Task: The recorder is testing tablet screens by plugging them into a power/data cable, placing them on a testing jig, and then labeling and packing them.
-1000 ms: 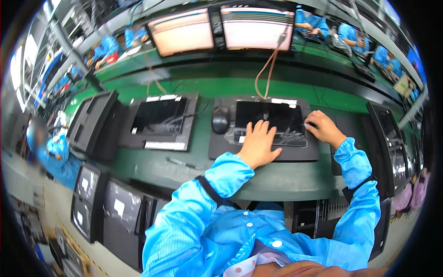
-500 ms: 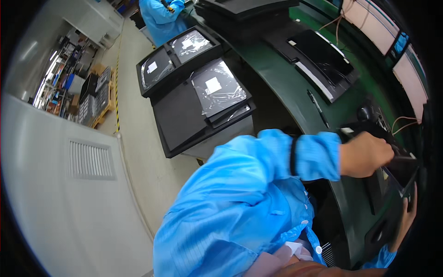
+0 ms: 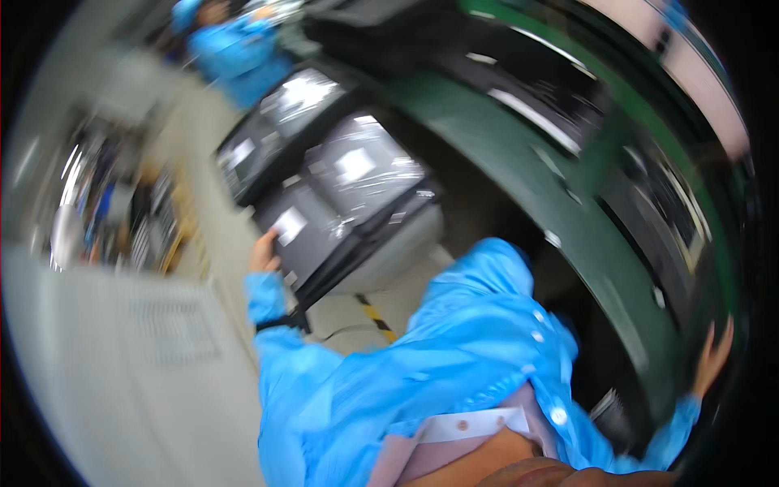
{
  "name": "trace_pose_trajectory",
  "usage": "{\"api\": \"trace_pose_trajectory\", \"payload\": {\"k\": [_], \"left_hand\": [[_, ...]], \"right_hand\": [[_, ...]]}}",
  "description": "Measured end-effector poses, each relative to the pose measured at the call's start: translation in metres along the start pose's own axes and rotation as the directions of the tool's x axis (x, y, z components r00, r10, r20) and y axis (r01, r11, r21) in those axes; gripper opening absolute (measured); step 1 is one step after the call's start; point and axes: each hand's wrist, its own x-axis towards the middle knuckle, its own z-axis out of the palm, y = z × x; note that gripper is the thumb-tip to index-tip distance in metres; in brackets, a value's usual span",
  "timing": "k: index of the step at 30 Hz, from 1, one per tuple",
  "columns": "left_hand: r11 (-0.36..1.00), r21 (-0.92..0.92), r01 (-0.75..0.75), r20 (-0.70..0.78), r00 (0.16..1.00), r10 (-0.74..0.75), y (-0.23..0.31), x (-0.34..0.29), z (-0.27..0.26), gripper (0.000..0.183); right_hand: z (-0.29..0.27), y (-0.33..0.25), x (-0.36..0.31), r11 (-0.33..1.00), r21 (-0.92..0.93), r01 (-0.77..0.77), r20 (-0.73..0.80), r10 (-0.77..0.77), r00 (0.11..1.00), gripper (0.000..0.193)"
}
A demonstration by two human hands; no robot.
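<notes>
My left hand (image 3: 264, 252) is at the left edge of a dark flat panel (image 3: 312, 243) with a white label, which lies in the near part of a black tray (image 3: 331, 274). Its fingers appear to grip the panel's edge, though motion blurs them. Beside that panel lies another film-wrapped panel (image 3: 361, 162), also with a white label. Far to the right, my right hand (image 3: 712, 361) is over the dark bench side with its fingers apart and nothing visible in them.
Behind is another black tray (image 3: 243, 185) with wrapped panels. The green bench (image 3: 519, 183) carries a dark screen panel (image 3: 540, 85), a pen-like tool (image 3: 556, 172) and a dark device (image 3: 661, 219). A person in blue (image 3: 235, 53) stands at the far left. A white wall panel (image 3: 122, 365) is near left.
My left hand has swung from the bench at right to the tray at left. A labelled panel now lies in the tray's formerly bare near part. My right hand no longer touches the dark panel.
</notes>
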Motion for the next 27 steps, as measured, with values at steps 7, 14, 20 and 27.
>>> {"api": "trace_pose_trajectory", "payload": {"k": [7,14,20,27], "left_hand": [[0.409,0.9,0.147,-0.371,0.75,0.548,0.14,0.005,0.118,0.068],[0.588,-0.021,-0.808,0.375,0.539,0.754,0.317,-0.11,0.398,0.018],[0.417,-0.522,-0.744,0.549,0.08,0.832,0.375,-0.188,0.529,0.021],[0.457,-0.52,-0.722,0.623,0.047,0.781,0.37,-0.192,0.561,0.019]], "right_hand": [[-0.011,0.043,-0.089,0.934,0.074,-0.349,-0.195,0.357,0.913,0.055],[0.001,0.033,-0.081,0.958,-0.005,-0.288,-0.156,0.284,0.946,0.053],[0.005,0.021,-0.087,0.924,-0.014,-0.381,0.011,0.381,0.924,0.052],[0.005,0.021,-0.085,0.898,0.018,-0.44,0.04,0.439,0.898,0.051]]}}
